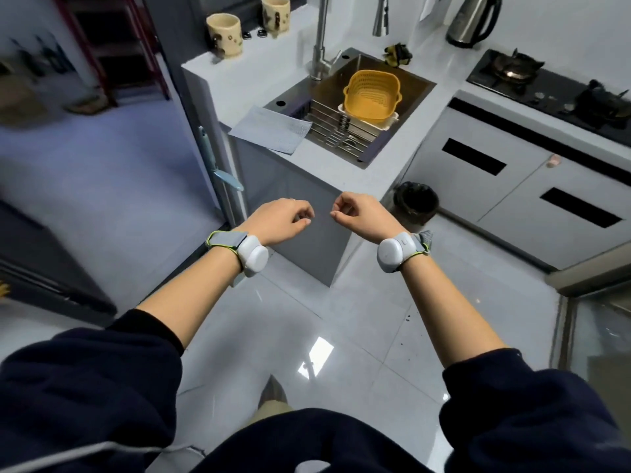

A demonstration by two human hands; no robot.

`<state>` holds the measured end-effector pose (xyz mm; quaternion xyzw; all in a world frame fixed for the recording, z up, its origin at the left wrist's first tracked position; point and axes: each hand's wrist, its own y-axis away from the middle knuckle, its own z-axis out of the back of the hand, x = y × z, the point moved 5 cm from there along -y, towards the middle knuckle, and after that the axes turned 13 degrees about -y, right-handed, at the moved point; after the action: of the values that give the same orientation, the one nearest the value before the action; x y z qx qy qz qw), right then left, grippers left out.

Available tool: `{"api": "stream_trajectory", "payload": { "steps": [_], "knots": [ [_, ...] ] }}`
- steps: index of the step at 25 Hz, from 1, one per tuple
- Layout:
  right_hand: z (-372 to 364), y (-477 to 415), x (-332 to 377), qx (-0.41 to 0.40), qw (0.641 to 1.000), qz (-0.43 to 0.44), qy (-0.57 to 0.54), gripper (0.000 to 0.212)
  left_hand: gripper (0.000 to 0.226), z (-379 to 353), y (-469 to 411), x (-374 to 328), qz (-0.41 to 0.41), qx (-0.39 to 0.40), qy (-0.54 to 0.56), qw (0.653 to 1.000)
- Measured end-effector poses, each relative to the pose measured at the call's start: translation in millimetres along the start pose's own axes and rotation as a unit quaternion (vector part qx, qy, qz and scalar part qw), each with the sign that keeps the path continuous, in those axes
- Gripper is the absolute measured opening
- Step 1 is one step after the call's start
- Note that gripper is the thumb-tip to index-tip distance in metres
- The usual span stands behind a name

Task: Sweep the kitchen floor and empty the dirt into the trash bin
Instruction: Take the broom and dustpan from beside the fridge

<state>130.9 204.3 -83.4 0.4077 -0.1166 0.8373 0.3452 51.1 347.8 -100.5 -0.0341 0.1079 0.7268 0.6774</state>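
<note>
1. Two hands: left hand (280, 218) and right hand (362, 213), fingers loosely curled, holding nothing.
2. One black trash bin (415, 201) on the floor (358, 302), just right of the right fingers.
3. Two mugs (224, 34) (276, 11) on the tabletop (259, 80), beyond the fingers.

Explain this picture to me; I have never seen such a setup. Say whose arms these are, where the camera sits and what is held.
No machine here: a person wears one camera on the head, looking down at both arms. The left hand and right hand hang loosely curled and hold nothing. Each wrist carries a white round strapped band. A yellow plastic basket sits in the steel sink, a grey cloth at its edge. A black round trash bin stands on the glossy white tiled floor. No broom is in view.
</note>
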Motion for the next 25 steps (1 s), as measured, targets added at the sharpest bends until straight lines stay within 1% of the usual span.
{"api": "stream_trajectory", "payload": {
  "steps": [3,6,9,11,13,15,17,20,21,22,23,25],
  "knots": [
    [-27,-44,15,0.018,1.000,0.006,-0.002,0.012,0.023,-7,-10,48,0.003,0.017,-0.027,0.999],
    [-53,-87,25,0.056,0.998,0.008,0.002,0.007,0.023,-17,-17,92,0.034,0.033,-0.003,0.999],
    [-67,-126,30,0.082,0.996,0.013,0.012,0.004,0.022,-24,-28,127,0.068,0.034,0.031,0.997],
    [-72,-142,30,0.087,0.996,0.017,0.005,0.006,0.022,-27,-32,137,0.070,0.043,0.018,0.996],
    [-85,-184,30,0.115,0.993,0.025,0.003,0.008,0.023,-30,-47,162,0.088,0.050,-0.001,0.995],
    [-96,-216,26,0.130,0.991,0.029,-0.008,0.005,0.022,-34,-59,176,0.106,0.049,0.002,0.993],
    [-105,-252,24,0.143,0.989,0.038,-0.028,0.003,0.023,-36,-74,192,0.151,0.040,0.054,0.986],
    [-120,-296,15,0.165,0.985,0.040,-0.038,0.004,0.021,-47,-92,225,0.252,0.038,0.153,0.955],
    [-125,-309,12,0.171,0.984,0.039,-0.040,0.009,0.020,-51,-98,236,0.277,0.037,0.170,0.945],
    [-130,-325,9,0.180,0.982,0.037,-0.040,0.014,0.021,-56,-106,247,0.300,0.032,0.174,0.937],
    [-135,-336,6,0.190,0.980,0.036,-0.035,0.019,0.026,-60,-113,254,0.321,0.030,0.155,0.934],
    [-151,-364,1,0.214,0.976,0.027,-0.017,0.027,0.040,-72,-128,271,0.380,0.026,0.102,0.919]
  ]
}}
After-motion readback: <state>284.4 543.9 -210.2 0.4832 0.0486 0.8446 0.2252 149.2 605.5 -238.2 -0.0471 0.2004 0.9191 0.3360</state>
